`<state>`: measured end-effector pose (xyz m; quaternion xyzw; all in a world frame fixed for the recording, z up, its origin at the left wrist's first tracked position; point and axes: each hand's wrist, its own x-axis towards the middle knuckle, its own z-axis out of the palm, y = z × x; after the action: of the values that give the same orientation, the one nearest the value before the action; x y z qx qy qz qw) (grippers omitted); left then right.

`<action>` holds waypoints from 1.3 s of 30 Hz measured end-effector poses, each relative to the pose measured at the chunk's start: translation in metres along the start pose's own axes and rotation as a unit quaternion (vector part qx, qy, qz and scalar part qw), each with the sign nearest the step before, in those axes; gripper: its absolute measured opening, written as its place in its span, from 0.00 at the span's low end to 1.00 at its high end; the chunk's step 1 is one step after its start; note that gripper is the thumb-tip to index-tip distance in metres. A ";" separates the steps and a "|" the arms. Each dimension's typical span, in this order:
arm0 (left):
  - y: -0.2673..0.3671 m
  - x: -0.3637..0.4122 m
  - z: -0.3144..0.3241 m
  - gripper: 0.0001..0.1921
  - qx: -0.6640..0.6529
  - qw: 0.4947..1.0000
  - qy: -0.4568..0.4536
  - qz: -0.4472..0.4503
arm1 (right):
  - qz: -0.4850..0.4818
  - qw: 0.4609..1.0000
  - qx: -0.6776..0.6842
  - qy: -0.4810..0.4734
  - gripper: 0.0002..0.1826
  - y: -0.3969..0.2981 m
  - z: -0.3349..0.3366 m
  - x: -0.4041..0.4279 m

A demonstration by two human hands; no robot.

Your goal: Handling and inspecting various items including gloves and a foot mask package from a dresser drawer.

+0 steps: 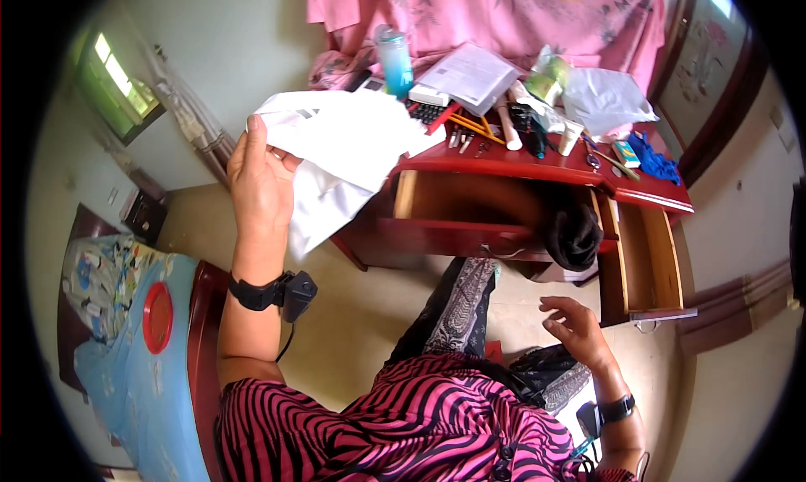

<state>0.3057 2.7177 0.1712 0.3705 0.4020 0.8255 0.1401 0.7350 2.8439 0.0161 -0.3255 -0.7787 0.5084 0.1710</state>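
Note:
My left hand [261,173] grips one edge of a thin white sheet or bag [349,142], thumb on top. The white piece hangs loosely beside and over the left end of a red wooden desk [516,164]; its glare hides the details. Down on the right, in front of the desk, my right hand [579,331] holds nothing, its fingers bent and apart. Beyond that hand, a dark bunched cloth item [574,236] hangs over the front of a pulled-out wide drawer [441,237]. A narrower drawer [648,261] is also pulled out, at the right.
Cluttering the desktop are a blue bottle [395,63], papers in a clear sleeve [469,76], a calculator [430,113], a white tube [570,138], a plastic bag [604,101] and a blue cloth [655,157]. At left stands a bed [135,394] with a red plate [157,318].

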 end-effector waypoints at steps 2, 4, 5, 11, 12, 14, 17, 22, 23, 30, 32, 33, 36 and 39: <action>-0.007 0.002 0.014 0.16 0.004 1.000 -0.001 -0.011 | -0.010 1.000 -0.016 -0.002 0.20 -0.007 0.000 0.004; -0.009 0.004 0.028 0.17 -0.032 0.999 -0.022 -0.007 | -0.009 1.000 -0.022 -0.007 0.20 -0.012 0.001 0.008; -0.009 0.007 0.033 0.17 -0.040 0.999 -0.033 -0.014 | -0.005 1.000 -0.021 -0.007 0.21 -0.011 0.001 0.009; -0.014 0.019 0.068 0.23 -0.193 0.975 -0.106 -0.019 | -0.015 0.999 -0.035 0.007 0.20 -0.011 -0.006 0.008; -0.012 0.017 0.070 0.23 -0.173 0.982 -0.081 -0.016 | -0.020 0.999 -0.039 0.001 0.20 -0.012 -0.006 0.008; -0.015 0.017 0.064 0.23 -0.181 0.981 -0.060 -0.031 | -0.011 0.999 -0.031 0.003 0.20 -0.015 -0.003 0.003; -0.015 0.014 0.043 0.23 -0.200 0.978 0.024 -0.047 | -0.004 1.000 -0.028 -0.002 0.20 -0.011 0.003 0.004; 0.000 0.001 0.018 0.25 -0.174 0.982 0.054 -0.049 | 0.037 0.998 0.049 0.007 0.20 0.016 0.003 -0.003; 0.002 -0.003 0.009 0.25 -0.174 0.980 0.064 -0.071 | 0.035 0.998 0.054 0.006 0.19 0.018 0.004 -0.002; 0.000 -0.043 -0.083 0.23 -0.025 0.983 0.162 -0.088 | -0.009 0.995 -0.014 -0.094 0.21 -0.004 0.012 0.036; 0.000 -0.041 -0.091 0.26 -0.046 0.987 0.129 -0.079 | -0.020 0.994 -0.026 -0.109 0.22 -0.010 0.014 0.042; 0.007 -0.039 -0.084 0.26 -0.058 0.990 0.108 -0.070 | -0.037 0.992 -0.044 -0.113 0.22 -0.014 0.014 0.042; 0.025 -0.031 -0.032 0.27 -0.090 0.994 0.035 -0.044 | -0.079 0.988 -0.019 -0.131 0.24 -0.039 0.015 0.044; 0.024 -0.009 0.017 0.26 -0.105 0.994 -0.008 -0.025 | -0.115 0.985 -0.023 -0.129 0.26 -0.062 0.015 0.043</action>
<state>0.3261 2.7070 0.1924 0.3498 0.3212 0.8565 0.2023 0.6738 2.8461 0.0626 -0.1690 -0.8380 0.5050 0.1191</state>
